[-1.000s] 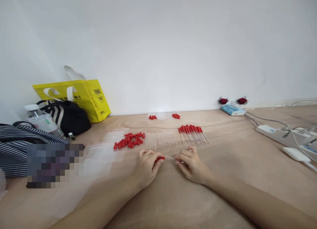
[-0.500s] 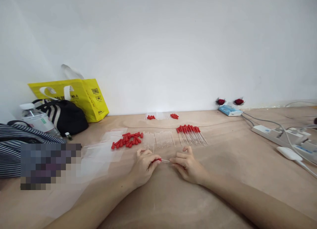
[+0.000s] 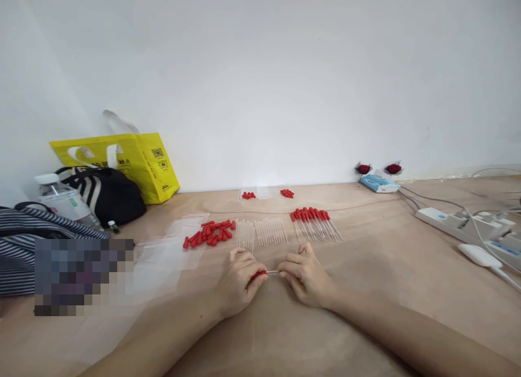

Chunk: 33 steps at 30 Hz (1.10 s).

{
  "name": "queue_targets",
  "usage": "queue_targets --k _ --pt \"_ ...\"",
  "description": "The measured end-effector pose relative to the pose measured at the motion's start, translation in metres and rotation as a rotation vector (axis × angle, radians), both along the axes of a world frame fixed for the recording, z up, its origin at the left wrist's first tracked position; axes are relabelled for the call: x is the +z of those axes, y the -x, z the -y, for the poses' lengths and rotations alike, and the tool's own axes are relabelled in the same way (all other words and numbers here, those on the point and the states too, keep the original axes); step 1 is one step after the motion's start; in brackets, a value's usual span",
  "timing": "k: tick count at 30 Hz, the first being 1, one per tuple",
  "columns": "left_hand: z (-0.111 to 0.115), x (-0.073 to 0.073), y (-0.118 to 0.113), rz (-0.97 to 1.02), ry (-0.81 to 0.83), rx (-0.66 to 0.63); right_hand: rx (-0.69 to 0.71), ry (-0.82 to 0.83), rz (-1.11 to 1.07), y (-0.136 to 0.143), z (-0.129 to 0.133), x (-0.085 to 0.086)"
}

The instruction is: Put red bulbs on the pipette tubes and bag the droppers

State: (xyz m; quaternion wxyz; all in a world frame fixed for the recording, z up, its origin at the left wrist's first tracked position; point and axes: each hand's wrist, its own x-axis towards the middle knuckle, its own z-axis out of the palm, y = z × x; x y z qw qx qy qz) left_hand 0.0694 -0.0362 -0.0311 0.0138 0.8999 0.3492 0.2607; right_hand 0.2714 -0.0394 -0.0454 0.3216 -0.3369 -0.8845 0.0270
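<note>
My left hand (image 3: 241, 283) is closed round a red rubber dropper bulb (image 3: 259, 275). From its mouth a thin clear dropper tube (image 3: 272, 272) runs across to my right hand (image 3: 307, 276), whose thumb and fingers pinch the other end. How deep the tube sits in the bulb is hidden by my fingers. Beyond my hands lies a pile of loose red bulbs (image 3: 211, 233) on clear plastic bags (image 3: 171, 252). Beside it are two rows of clear tubes (image 3: 271, 231). Further right, a row of droppers with red bulbs fitted (image 3: 315, 223) lies fanned out.
Two small groups of red bulbs (image 3: 287, 193) lie near the wall. To the left stand a yellow bag (image 3: 157, 173), a black bag (image 3: 114, 195), a water bottle (image 3: 67, 200) and a striped bag (image 3: 16, 257). On the right are a tissue pack (image 3: 380, 184), power strip (image 3: 439, 218) and white charger (image 3: 478, 255).
Both hands have shifted slightly down and stand a little closer together. My left fingers now show more of the red bulb, still joined in line with the tube.
</note>
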Motion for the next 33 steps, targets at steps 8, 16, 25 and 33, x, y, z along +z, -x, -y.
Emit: queue_targets --k 8,16,25,33 --pt "-0.001 0.003 0.000 0.004 0.003 -0.042 0.014 0.116 0.004 0.005 -0.003 0.000" --pt "-0.004 0.005 -0.003 0.033 0.044 0.022 -0.033 0.110 0.138 -0.002 -0.007 0.017" --pt "-0.012 -0.001 0.009 0.056 -0.179 0.327 -0.395 0.151 0.102 -0.022 -0.030 0.020" --pt "-0.015 -0.002 0.014 -0.025 -0.114 0.321 -0.869 0.366 0.063 -0.003 -0.091 0.024"
